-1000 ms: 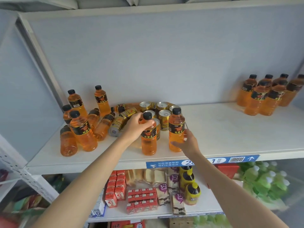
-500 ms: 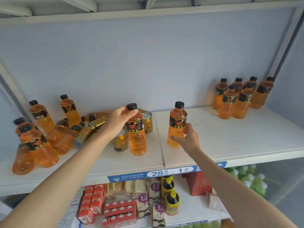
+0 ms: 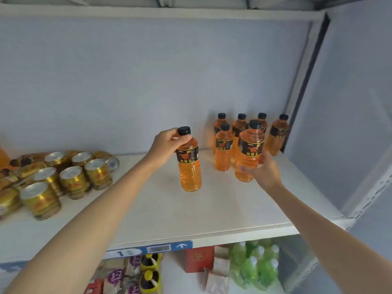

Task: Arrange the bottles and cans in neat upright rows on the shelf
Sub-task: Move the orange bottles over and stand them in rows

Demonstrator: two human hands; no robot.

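Item: shelf (image 3: pixel 212 211), restocking under way.

Left grip (image 3: pixel 164 143): fingers curled round the neck and shoulder of an orange bottle (image 3: pixel 188 164), just under its black cap. Bottle upright, its base at or just above the board; contact cannot be told.

Right grip (image 3: pixel 263 168): fingers wrapped behind the lower body of a second bottle (image 3: pixel 250 153), upright, raised slightly.

Beyond the right grip: standing bottles (image 3: pixel 223 149) grouped in the back corner, upright, close together.

Well to the left of the left grip: gold cans (image 3: pixel 74 181), bunched, some tipped on their sides.

Step in hand, by judgement: carrying two bottles to join the corner group. Next move calls for setting each down in line just in front of the group, without knocking its neighbours.
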